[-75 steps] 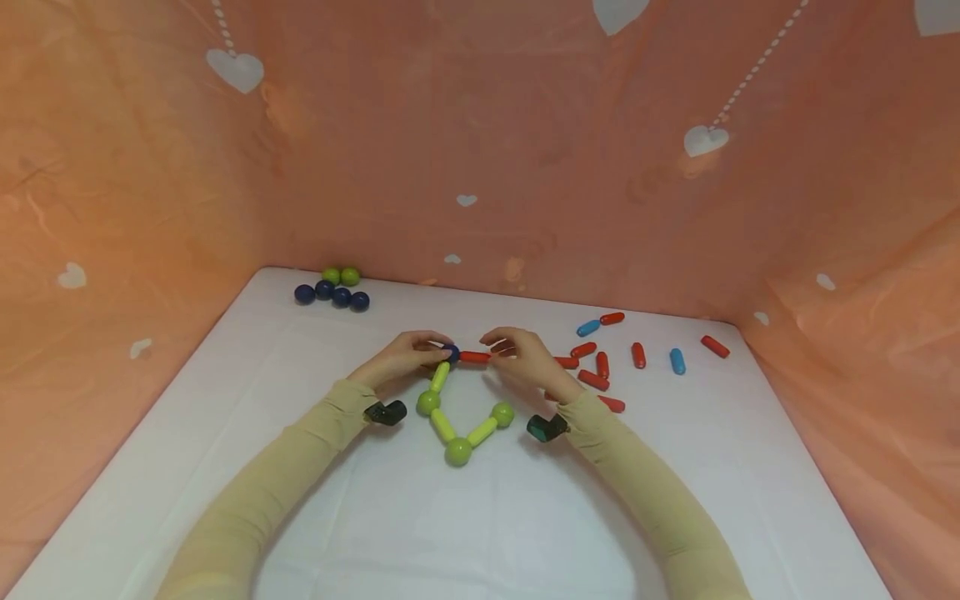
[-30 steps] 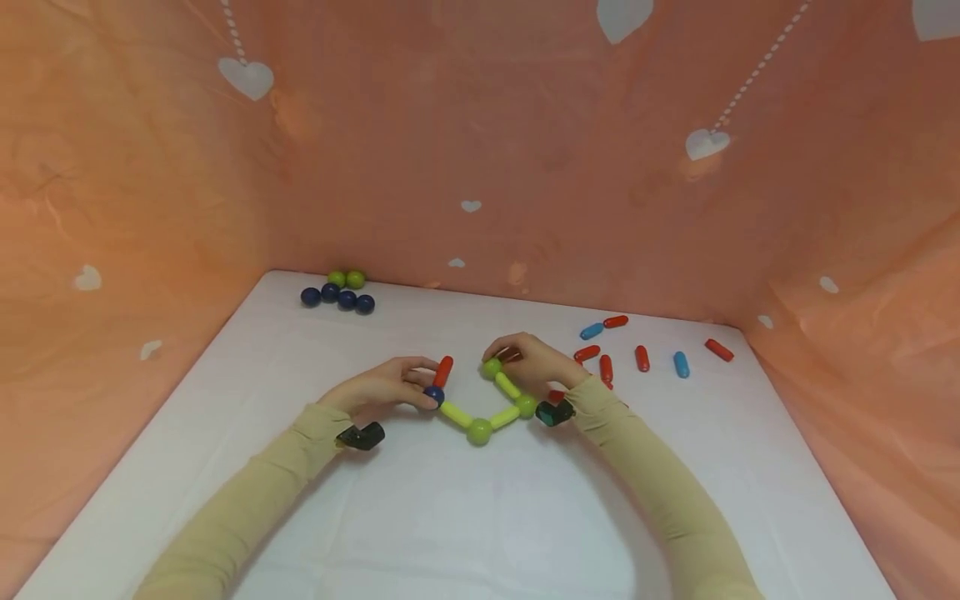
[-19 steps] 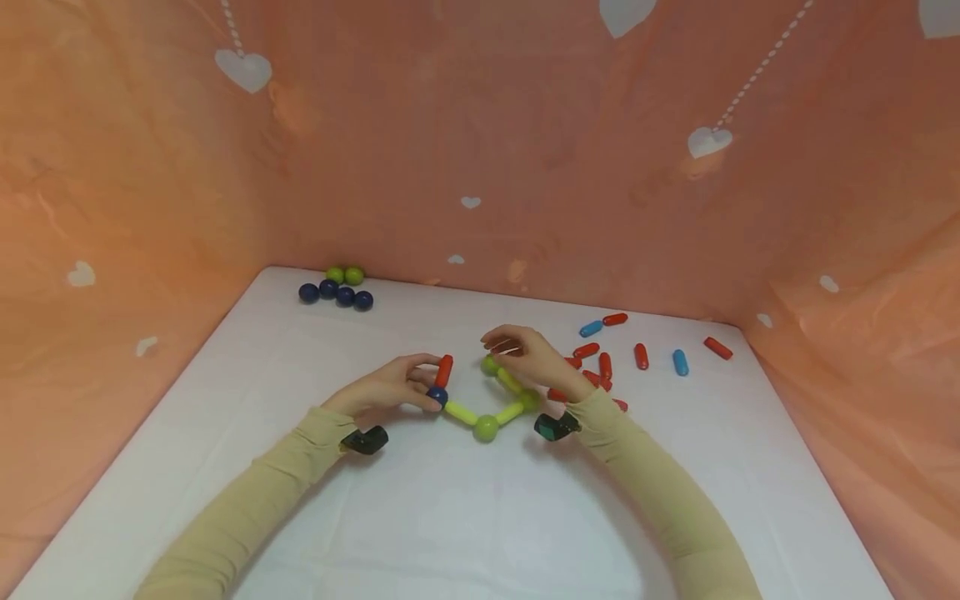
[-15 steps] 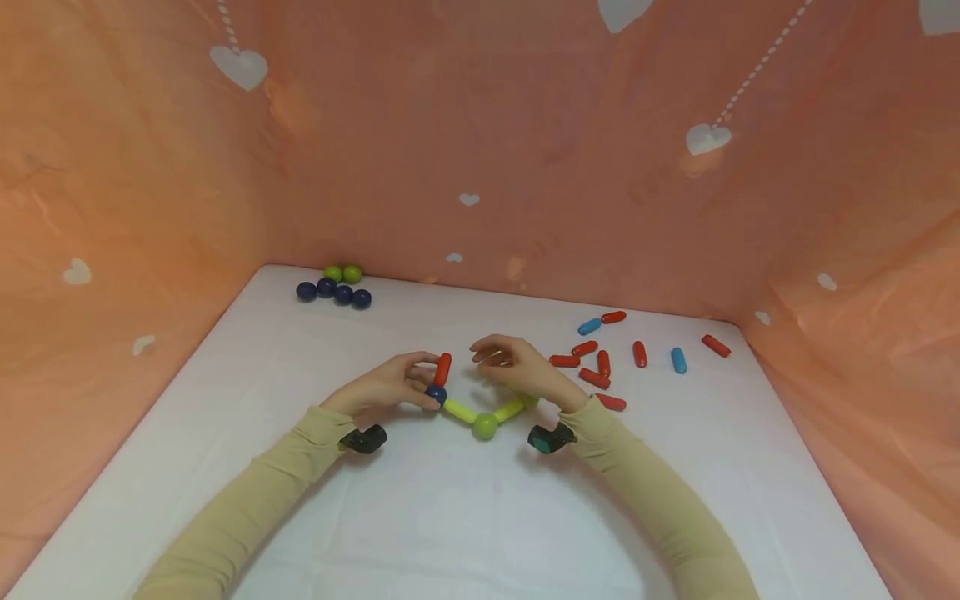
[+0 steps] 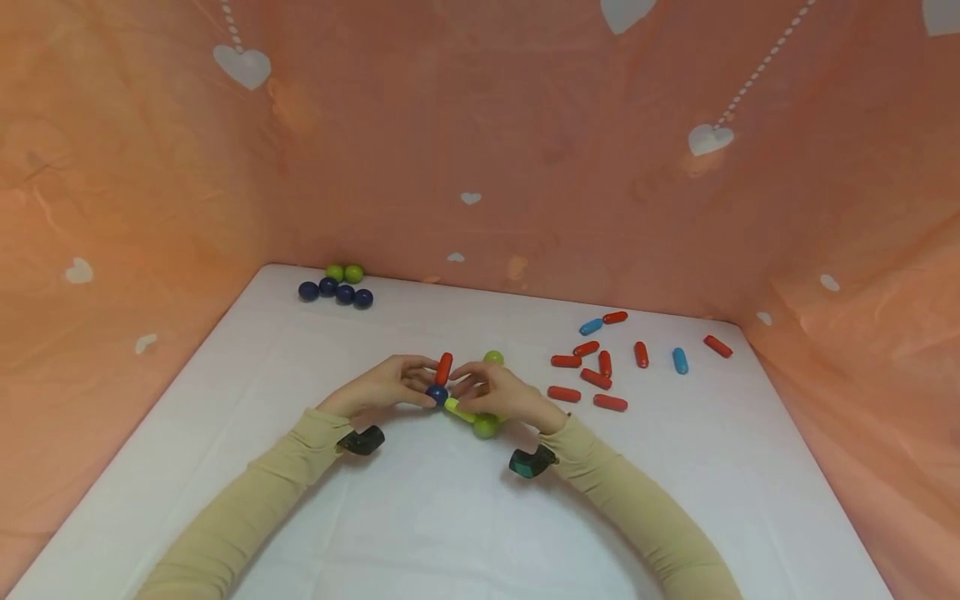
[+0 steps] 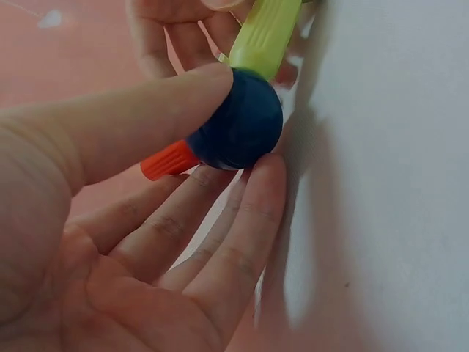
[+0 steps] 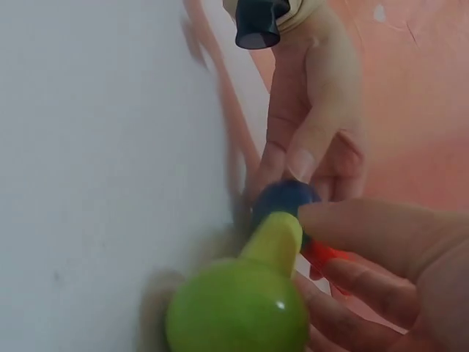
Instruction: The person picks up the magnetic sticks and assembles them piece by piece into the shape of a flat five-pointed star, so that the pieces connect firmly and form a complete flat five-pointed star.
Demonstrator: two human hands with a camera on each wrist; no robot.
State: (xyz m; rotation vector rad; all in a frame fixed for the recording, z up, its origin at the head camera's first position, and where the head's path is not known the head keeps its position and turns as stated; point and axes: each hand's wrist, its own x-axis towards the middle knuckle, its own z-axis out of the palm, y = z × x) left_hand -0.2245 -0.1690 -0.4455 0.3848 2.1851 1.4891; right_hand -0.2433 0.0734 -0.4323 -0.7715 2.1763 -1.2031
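Note:
In the head view my left hand [image 5: 382, 385] holds a dark blue ball [image 5: 437, 394] between thumb and fingers. A red rod [image 5: 444, 367] sticks up from that ball, away from me. A yellow-green rod [image 5: 459, 410] runs from the ball to a green ball [image 5: 486, 427]. My right hand [image 5: 506, 396] reaches over this chain, its thumb and fingers about the rod [image 7: 275, 240] where it meets the blue ball [image 6: 249, 121]. Another green ball [image 5: 493, 357] shows beyond the right hand. That hand hides the chain's other links.
Several loose red rods [image 5: 596, 379] lie to the right, with a blue rod [image 5: 680, 361] among them and another blue rod [image 5: 591, 327] farther back. At the back left sit several dark blue balls [image 5: 345, 293] and two green balls [image 5: 354, 273]. Pink cloth [image 5: 480, 150] walls the white table [image 5: 420, 517].
My right hand leaves the far green ball and comes left and nearer, to the yellow-green rod beside the blue ball. Earlier the chain was turned about; my left hand keeps hold of the blue ball.

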